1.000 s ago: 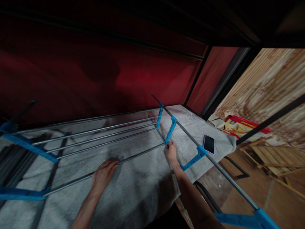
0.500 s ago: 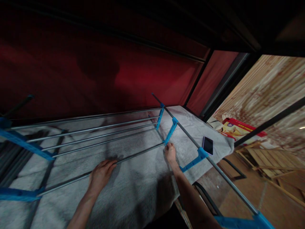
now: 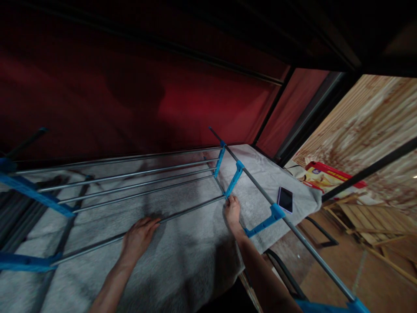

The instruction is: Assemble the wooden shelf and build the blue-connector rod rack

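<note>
A rack of grey metal tubes (image 3: 130, 176) and blue plastic brackets lies over a grey cloth (image 3: 195, 243). My left hand (image 3: 140, 237) is closed around the nearest long tube (image 3: 192, 210), about midway along it. At that tube's right end, my right hand (image 3: 232, 211) pinches the lower end of a blue bracket (image 3: 233, 180); the fingertips partly cover the joint. This bracket hangs from a long side pole (image 3: 260, 189). Closer to me on the same pole sits another blue bracket (image 3: 263, 221), beside my right forearm. More blue brackets (image 3: 39, 195) hold the tubes at the left.
A phone (image 3: 286, 199) lies on the cloth right of the pole. Behind it are a red and yellow box (image 3: 335, 178) and wooden slatted furniture (image 3: 365, 219). Dark tubes (image 3: 26, 213) are piled at the left. A red panel (image 3: 195, 104) stands along the back.
Both hands keep their places on the rack. The view has shifted very slightly; otherwise hardly anything differs.
</note>
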{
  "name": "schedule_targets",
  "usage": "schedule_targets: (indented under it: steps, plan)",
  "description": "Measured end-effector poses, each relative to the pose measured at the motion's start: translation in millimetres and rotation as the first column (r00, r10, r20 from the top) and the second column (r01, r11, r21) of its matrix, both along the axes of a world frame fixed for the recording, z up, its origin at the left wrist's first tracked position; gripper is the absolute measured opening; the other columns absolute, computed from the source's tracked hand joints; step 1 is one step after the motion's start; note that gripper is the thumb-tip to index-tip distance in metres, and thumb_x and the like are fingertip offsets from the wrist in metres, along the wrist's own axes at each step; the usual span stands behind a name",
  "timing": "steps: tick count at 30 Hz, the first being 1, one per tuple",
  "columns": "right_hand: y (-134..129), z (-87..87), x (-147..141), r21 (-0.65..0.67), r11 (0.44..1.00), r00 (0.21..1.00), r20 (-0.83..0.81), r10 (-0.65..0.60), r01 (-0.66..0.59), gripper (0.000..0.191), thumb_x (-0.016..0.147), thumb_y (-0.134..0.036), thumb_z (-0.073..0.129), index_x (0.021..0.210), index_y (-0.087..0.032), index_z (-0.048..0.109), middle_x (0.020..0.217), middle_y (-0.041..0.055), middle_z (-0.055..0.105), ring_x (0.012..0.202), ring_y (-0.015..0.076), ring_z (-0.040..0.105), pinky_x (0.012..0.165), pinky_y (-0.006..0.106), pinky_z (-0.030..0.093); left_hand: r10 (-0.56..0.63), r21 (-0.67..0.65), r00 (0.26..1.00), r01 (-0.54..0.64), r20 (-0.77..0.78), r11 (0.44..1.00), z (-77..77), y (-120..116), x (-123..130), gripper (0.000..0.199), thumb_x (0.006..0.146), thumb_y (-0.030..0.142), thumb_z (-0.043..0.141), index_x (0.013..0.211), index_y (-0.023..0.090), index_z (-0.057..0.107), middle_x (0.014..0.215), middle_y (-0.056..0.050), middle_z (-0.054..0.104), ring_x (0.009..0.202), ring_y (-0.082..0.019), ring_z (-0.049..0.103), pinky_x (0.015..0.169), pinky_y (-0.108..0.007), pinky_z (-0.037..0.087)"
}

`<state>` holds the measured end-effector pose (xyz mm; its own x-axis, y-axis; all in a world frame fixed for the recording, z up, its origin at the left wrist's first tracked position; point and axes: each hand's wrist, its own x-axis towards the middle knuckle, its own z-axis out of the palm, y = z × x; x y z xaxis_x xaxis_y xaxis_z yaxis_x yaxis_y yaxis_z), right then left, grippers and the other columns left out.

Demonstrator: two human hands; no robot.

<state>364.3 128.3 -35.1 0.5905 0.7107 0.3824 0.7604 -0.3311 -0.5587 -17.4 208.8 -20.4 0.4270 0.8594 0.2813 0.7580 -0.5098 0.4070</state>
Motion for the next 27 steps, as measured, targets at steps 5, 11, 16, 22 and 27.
schedule_targets:
  steps: [5,11,16,22,27]
  plan:
    - [0.1,-1.9,-2.4,-0.009,1.0,0.999,0.039,-0.016,0.017,0.043,0.08,-0.001,0.041,0.113,-0.013,0.067,0.093,0.0096,0.064,0.083,0.0203,0.058,0.082,0.03,0.046,-0.001,-0.025,1.0,0.0,-0.012,1.0,1.6,-1.0,0.1,0.04,0.091,0.045,0.044,0.103,0.027,0.078,0.104,-0.008,0.076,0.098,-0.027,0.07,0.085,-0.04,0.057]
    - [0.0,-1.6,-4.4,-0.04,0.998,0.995,0.08,-0.054,0.057,0.041,0.081,-0.003,0.043,0.112,-0.014,0.067,0.095,0.0107,0.064,0.083,0.0208,0.06,0.08,0.03,0.045,-0.003,-0.025,1.0,0.003,0.02,1.0,1.7,-0.5,1.8,0.038,0.092,0.042,0.046,0.103,0.025,0.077,0.105,-0.009,0.076,0.099,-0.027,0.069,0.088,-0.041,0.055]
    - [-9.5,3.0,-3.8,-0.066,0.998,0.998,0.07,0.01,-0.005,0.034,0.084,-0.008,0.044,0.11,-0.014,0.065,0.098,0.0122,0.063,0.087,0.0229,0.061,0.08,0.031,0.045,0.007,-0.004,0.999,-0.007,0.049,1.0,18.8,-20.2,10.1,0.031,0.094,0.033,0.048,0.107,0.024,0.075,0.107,-0.01,0.073,0.102,-0.026,0.067,0.095,-0.044,0.052]
    - [-10.1,-7.7,7.2,-0.217,0.976,0.99,0.139,0.029,0.002,0.033,0.089,-0.016,0.046,0.117,-0.011,0.061,0.104,0.0183,0.063,0.093,0.0278,0.063,0.079,0.034,0.044,0.292,0.088,0.924,-0.321,0.248,0.943,25.7,-65.6,-11.7,0.03,0.095,0.031,0.047,0.115,0.022,0.068,0.12,-0.014,0.066,0.114,-0.028,0.06,0.101,-0.047,0.047]
    - [-9.6,-17.6,12.3,-0.203,0.979,0.988,0.153,0.034,-0.003,0.042,0.088,-0.019,0.047,0.127,-0.006,0.057,0.107,0.0204,0.064,0.094,0.0304,0.063,0.08,0.037,0.044,0.701,-0.025,0.56,-0.773,0.442,0.634,18.2,-91.1,-76.0,0.026,0.09,0.028,0.046,0.109,0.016,0.059,0.112,-0.017,0.061,0.117,-0.031,0.055,0.104,-0.051,0.044]
